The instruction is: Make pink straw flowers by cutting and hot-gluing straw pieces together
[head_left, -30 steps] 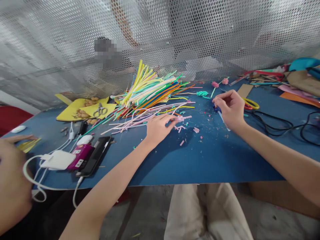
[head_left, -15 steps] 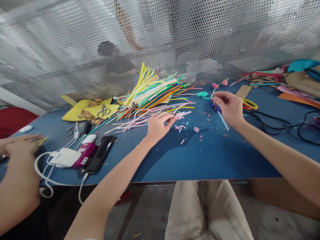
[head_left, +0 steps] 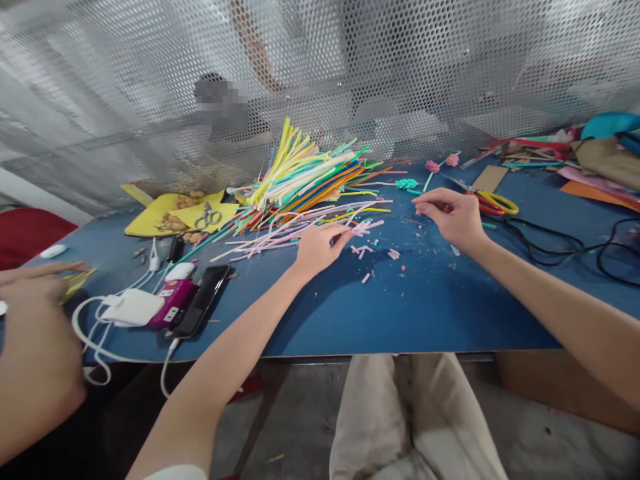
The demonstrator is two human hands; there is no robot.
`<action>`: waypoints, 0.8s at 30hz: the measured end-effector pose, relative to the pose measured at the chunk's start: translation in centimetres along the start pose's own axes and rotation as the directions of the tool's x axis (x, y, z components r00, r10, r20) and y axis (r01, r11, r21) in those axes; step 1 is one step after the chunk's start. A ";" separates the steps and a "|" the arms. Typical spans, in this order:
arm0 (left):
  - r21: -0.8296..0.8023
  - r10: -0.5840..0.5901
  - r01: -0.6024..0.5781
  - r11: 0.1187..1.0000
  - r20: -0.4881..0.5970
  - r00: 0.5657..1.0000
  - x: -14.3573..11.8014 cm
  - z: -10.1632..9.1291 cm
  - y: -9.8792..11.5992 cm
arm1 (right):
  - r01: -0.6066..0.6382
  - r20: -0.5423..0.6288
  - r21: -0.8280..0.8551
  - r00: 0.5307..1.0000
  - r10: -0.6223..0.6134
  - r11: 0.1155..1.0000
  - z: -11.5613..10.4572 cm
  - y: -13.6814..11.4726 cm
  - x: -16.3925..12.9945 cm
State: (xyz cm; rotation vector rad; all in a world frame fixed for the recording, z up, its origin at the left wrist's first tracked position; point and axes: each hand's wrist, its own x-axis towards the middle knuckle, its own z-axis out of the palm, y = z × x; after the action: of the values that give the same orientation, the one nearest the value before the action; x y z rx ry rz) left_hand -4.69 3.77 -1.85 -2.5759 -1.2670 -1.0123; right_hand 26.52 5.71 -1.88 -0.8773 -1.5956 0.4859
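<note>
The left hand (head_left: 320, 252) pinches a pale pink cluster (head_left: 367, 228) at its two o'clock; the cluster's long axis runs nearly sideways, free tips toward half-past two; the right hand (head_left: 453, 217) is narrow, contents I cannot tell; scissors (head_left: 489, 196) lie at its two o'clock.

Co-worker's arm (head_left: 43, 363) partly beyond left edge

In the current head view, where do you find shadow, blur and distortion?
Head view: a soft shadow lies on the blue table beside the left forearm; head view: a co-worker's arm at the left edge looks softer than the left hand; head view: the perforated panel appears stretched toward the corners, suggesting a wide lens.
</note>
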 end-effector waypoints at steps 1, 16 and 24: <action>-0.007 -0.004 0.004 1.000 0.003 1.000 0.0 0.1 -0.1 | 0.005 0.021 0.001 1.000 -0.005 1.000 -0.1 -0.1 -0.1; -0.049 0.060 -0.059 0.997 0.019 0.998 0.1 -0.3 -0.3 | 0.193 0.422 -0.224 0.903 -0.083 0.955 -0.5 -0.5 -0.2; -0.020 0.103 -0.102 0.995 0.036 0.994 -0.1 -0.6 0.2 | 0.212 0.651 -0.327 0.757 0.057 0.921 -0.9 -0.8 -0.2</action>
State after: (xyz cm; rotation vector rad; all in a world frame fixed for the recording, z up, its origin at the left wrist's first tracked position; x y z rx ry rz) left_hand -4.89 3.37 -1.38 -2.6538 -1.1252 -0.9661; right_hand 27.20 4.94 -1.23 -0.9820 -2.4324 0.4480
